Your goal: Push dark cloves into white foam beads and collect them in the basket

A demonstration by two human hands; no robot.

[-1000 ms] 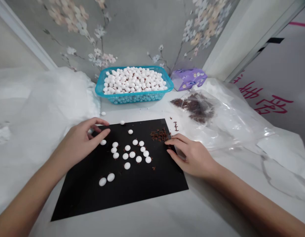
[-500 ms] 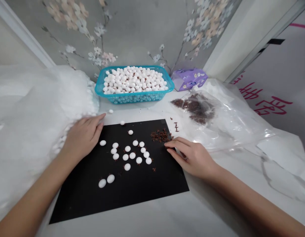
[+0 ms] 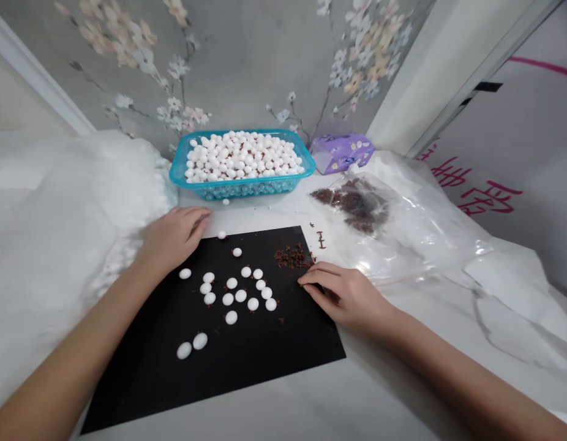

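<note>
A black sheet [image 3: 265, 349] lies on the white table, with several white oval balls [image 3: 231, 317] on it, some with small brown pronged pieces at their edges. My left hand [image 3: 176, 239] rests at the sheet's upper left edge, its thumb a little apart from the fingers. Just beyond its fingertips, a loose white ball [image 3: 226, 202] lies before the basket. On the sheet's right edge my right hand [image 3: 345, 291] has thumb and forefinger pinched together; whatever is between the tips is hidden or too small to make out. Above these fingertips is a pile of brown pronged pieces [image 3: 292, 256].
A blue basket [image 3: 247, 185] full of white balls stands at the back. Beside it sits a purple tissue pack [image 3: 342, 153]. A clear bag [image 3: 416, 226] with brown pieces lies at right, a large translucent bag [image 3: 72, 184] of white balls at left. Linked brown pieces [image 3: 321, 239] lie near the sheet.
My left hand has moved right and a little toward the basket. A loose ball near its fingertips now lies farther right. The right hand stays by the brown pile; the view has shifted slightly.
</note>
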